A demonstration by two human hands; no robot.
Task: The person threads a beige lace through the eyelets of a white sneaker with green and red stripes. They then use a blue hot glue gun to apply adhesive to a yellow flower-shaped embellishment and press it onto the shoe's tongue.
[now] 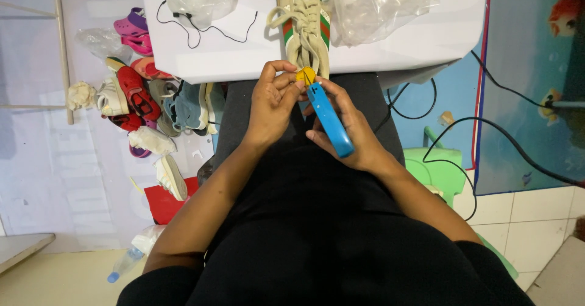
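The top of the cream sneaker (304,22) is cut off by the frame edge, and its toe dips behind my fingers, so I cannot see how far it reaches over the edge of the white table (231,50). The small yellow piece (305,74) is mostly covered by my fingertips, and I cannot make out what it is. My left hand (272,102) is curled, thumb and fingers pinched together on that yellow piece, just below the table edge above my lap. My right hand (350,129) is wrapped around the blue tool (329,120), fingers closed on its handle, its upper end touching the yellow piece. Both hands meet there, close together. Two crumpled clear plastic bags (378,4) flank the sneaker.
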